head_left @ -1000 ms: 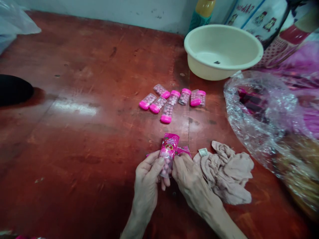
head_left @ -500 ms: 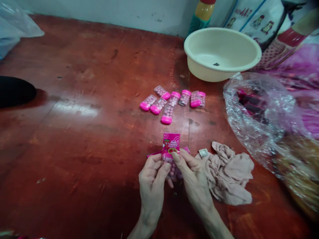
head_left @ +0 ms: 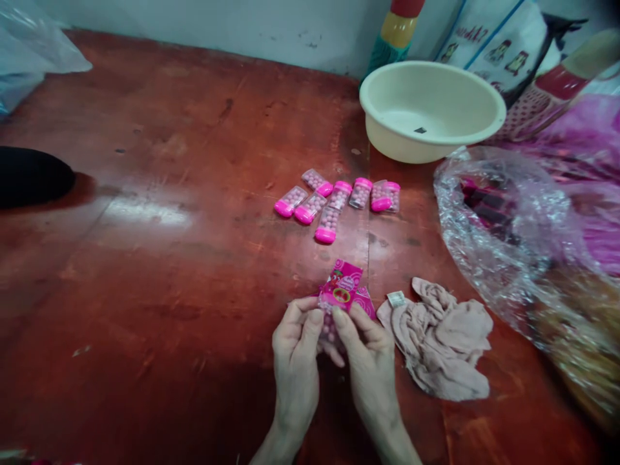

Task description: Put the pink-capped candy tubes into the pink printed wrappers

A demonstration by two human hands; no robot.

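Both hands meet low over the scuffed red-brown wooden worktop (head_left: 159, 213), and between them they pinch a small clear plastic vial of pale pink candy balls wrapped in a bright pink printed paper label (head_left: 339, 298). The left hand (head_left: 295, 361) closes its thumb and fingers on the vial's left side while the right hand (head_left: 371, 361) closes on its right side and the label, a two-sided grip that seems meant to steady the vial while the paper is worked. The label sticks up past the fingertips, tilted rightward; the vial's lower end is hidden behind the fingers, so its cap cannot be seen. Beyond the fingertips lie several loose pink-capped clear vials (head_left: 334, 200), and farther off a cream plastic basin (head_left: 431, 110). Right of the right fingers sits a crumpled beige cloth (head_left: 443, 336), then a crinkled clear plastic bag (head_left: 513, 239) whose contents blur.
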